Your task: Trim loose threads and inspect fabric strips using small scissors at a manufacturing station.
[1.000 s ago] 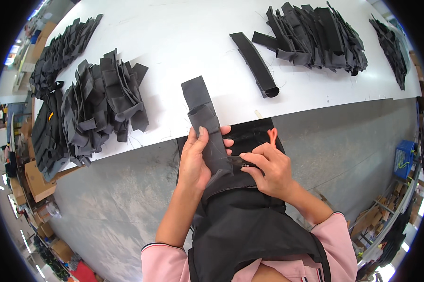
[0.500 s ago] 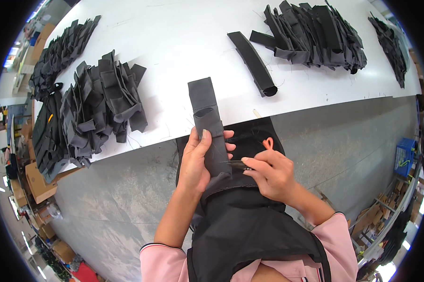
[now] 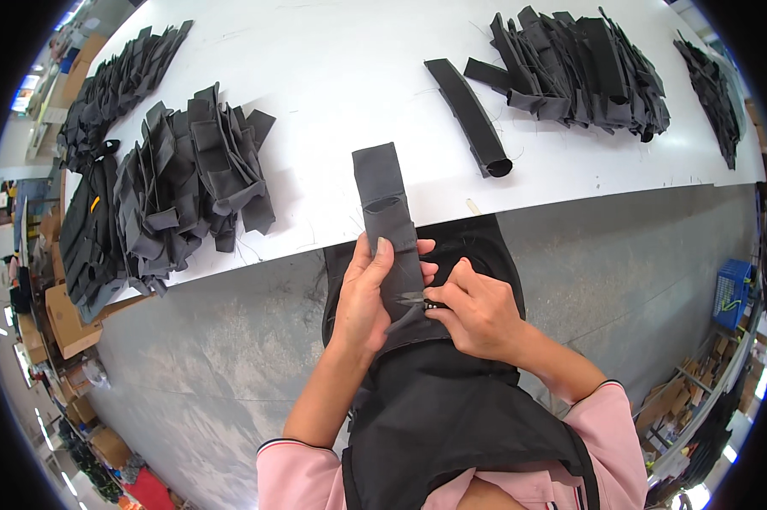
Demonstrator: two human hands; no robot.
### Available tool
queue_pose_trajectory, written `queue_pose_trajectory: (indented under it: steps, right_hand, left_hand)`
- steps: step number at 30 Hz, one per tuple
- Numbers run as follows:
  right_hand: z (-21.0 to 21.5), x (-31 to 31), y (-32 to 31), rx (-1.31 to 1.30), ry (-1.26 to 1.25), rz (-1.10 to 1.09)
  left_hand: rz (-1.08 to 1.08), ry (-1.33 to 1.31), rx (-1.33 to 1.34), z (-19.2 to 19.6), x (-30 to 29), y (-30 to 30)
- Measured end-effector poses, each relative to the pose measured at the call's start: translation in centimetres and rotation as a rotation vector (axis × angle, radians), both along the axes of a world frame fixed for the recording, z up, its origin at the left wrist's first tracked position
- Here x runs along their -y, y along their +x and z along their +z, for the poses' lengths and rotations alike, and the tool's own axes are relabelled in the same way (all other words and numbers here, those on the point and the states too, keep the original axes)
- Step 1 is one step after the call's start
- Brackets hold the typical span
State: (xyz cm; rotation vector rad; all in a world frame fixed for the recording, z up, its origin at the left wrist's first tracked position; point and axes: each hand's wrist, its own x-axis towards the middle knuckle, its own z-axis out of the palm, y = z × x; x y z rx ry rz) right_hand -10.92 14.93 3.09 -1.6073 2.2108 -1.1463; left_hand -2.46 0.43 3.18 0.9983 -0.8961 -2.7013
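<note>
My left hand is wrapped round a long dark grey fabric strip with a sewn pocket, thumb on top and fingertips round its right edge. The strip's far end reaches over the table edge; its near end lies above my black apron. In my right hand is a small pair of thread snips, most of it hidden by the fingers. Its pointed metal blades lie over the lower part of the strip, spread slightly apart. Fine loose threads stick out beside the strip.
On the white table, a heap of dark fabric strips lies left, with a further heap behind it. Another heap is at right, beside one single strip. A blue crate stands far right on the grey floor.
The snips' blades have moved further over the strip and show more clearly. My right hand has turned, and the orange handle loop no longer shows. The whole view has shifted slightly.
</note>
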Motion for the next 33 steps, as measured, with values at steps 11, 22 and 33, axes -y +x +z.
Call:
queue_pose_trajectory:
  steps: [11,22,33]
  right_hand:
    - [-1.2,-0.7,0.4,0.272,-0.096,-0.051]
    - [-3.8,2.4,-1.5,0.271,-0.097,-0.233]
    - [-1.7,3.6,-2.5,1.122,-0.139,-0.329]
  left_hand:
    - [-0.020,0.048,0.001,0.0,0.0,0.5]
    - [-0.186,-0.100,-0.007,0.2,-1.9,1.6]
    - [-0.308,-0.246,0.042,-0.6,-2.6,2.7]
